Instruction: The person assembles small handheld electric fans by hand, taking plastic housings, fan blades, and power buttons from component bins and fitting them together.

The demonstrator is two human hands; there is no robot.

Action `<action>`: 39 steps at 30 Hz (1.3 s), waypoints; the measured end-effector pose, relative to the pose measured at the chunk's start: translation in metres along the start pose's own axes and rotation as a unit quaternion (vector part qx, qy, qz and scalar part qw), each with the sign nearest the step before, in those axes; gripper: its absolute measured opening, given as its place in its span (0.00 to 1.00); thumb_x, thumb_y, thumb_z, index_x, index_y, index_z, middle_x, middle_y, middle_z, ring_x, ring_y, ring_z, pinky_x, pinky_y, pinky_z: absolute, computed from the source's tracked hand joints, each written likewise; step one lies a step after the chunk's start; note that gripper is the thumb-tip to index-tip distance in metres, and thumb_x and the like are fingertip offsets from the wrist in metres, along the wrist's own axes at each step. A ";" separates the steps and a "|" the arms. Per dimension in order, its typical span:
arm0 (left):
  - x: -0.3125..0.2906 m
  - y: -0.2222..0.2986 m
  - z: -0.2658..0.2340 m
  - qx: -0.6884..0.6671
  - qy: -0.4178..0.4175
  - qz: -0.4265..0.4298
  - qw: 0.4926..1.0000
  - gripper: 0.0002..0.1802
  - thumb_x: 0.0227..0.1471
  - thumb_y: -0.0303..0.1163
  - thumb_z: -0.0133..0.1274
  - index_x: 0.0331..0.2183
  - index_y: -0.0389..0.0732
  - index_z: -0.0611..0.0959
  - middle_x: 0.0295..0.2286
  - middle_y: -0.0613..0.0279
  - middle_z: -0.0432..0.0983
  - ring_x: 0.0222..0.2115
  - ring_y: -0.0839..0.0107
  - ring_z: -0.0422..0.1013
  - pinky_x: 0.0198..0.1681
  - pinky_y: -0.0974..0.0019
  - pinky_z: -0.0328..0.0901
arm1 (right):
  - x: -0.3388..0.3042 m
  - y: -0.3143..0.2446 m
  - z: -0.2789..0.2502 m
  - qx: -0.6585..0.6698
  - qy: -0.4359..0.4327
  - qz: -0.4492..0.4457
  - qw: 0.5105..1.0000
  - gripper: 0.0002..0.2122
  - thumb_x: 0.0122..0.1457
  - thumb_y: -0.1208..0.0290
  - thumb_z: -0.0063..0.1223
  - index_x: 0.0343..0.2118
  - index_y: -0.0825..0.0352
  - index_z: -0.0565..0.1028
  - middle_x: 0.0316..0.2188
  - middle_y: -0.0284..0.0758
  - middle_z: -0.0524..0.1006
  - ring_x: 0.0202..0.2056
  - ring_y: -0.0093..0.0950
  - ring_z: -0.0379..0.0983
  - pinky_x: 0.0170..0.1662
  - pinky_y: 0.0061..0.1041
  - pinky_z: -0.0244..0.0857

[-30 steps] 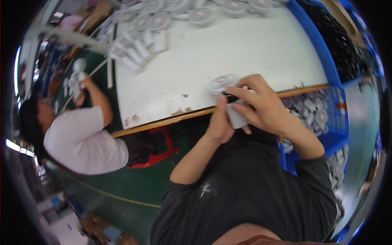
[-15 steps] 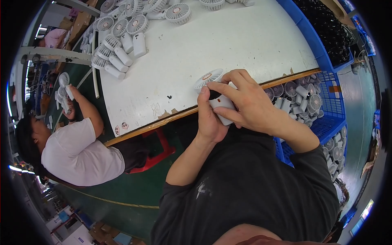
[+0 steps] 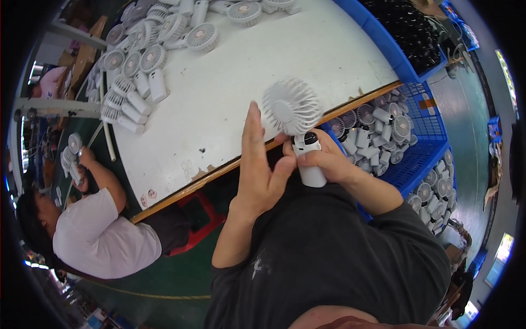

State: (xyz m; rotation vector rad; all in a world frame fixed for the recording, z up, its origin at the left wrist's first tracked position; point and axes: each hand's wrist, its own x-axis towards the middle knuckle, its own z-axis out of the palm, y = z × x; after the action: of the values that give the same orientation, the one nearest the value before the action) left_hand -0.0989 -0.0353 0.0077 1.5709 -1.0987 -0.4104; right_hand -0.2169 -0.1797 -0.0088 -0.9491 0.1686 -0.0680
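A white handheld fan [image 3: 313,174] is upright in front of me at the table's edge, its round slatted head [image 3: 292,107] over the tabletop. A black band shows at the neck between head and handle. My right hand [image 3: 330,157] wraps the handle, thumb across its near side. My left hand [image 3: 258,164] is held up just left of the fan with fingers straight and thumb apart; nothing is in it. Whether its fingertips touch the fan head's rim is hard to tell.
White fans [image 3: 201,37] pile up at the table's far left. Blue crates [image 3: 433,143] of fans stand at the right below the table edge. A blue tray [image 3: 378,41] holds small black parts. A co-worker [image 3: 101,233] sits left, holding fans, by a red stool [image 3: 198,230].
The fan has turned so that its head's back faces me and stands higher. My left hand has let go and opened out; my right hand has shifted down around the handle.
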 end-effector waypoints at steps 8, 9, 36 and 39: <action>-0.017 0.003 0.053 -0.395 0.034 -0.222 0.891 0.36 0.59 0.31 0.55 0.60 0.25 0.58 0.49 0.49 0.69 0.47 0.70 0.70 0.53 0.67 0.63 | -0.007 0.009 -0.028 0.093 0.045 -0.124 0.987 0.38 0.62 0.39 0.40 0.57 0.76 0.63 0.40 0.39 0.75 0.44 0.28 0.73 0.49 0.28 0.67; -0.016 0.006 0.056 -0.407 0.014 -0.223 0.886 0.37 0.57 0.30 0.56 0.60 0.25 0.57 0.49 0.49 0.69 0.48 0.70 0.69 0.53 0.67 0.63 | -0.009 0.004 -0.031 0.109 0.041 -0.105 0.988 0.40 0.62 0.35 0.34 0.57 0.77 0.62 0.40 0.40 0.76 0.43 0.31 0.75 0.49 0.31 0.70; -0.033 -0.027 0.044 -0.108 -0.069 -0.223 0.966 0.26 0.56 0.26 0.54 0.56 0.32 0.70 0.52 0.53 0.69 0.49 0.67 0.69 0.52 0.66 0.65 | -0.212 0.044 -0.354 -0.494 0.723 0.022 0.483 0.27 0.49 0.64 0.58 0.51 0.75 0.70 0.45 0.54 0.74 0.51 0.47 0.69 0.55 0.37 0.62; -0.034 -0.026 0.030 -0.065 -0.049 -0.185 0.979 0.24 0.55 0.25 0.54 0.54 0.32 0.72 0.50 0.53 0.71 0.48 0.66 0.70 0.51 0.66 0.65 | -0.215 0.046 -0.385 -0.571 0.680 -0.018 0.460 0.29 0.50 0.65 0.59 0.53 0.76 0.68 0.45 0.54 0.73 0.51 0.49 0.67 0.57 0.40 0.59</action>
State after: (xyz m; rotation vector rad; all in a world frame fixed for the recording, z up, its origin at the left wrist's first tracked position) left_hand -0.1270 -0.0266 -0.0348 1.6531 -0.8313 -0.8006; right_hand -0.4960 -0.4335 -0.2417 -2.0641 1.9305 -0.8771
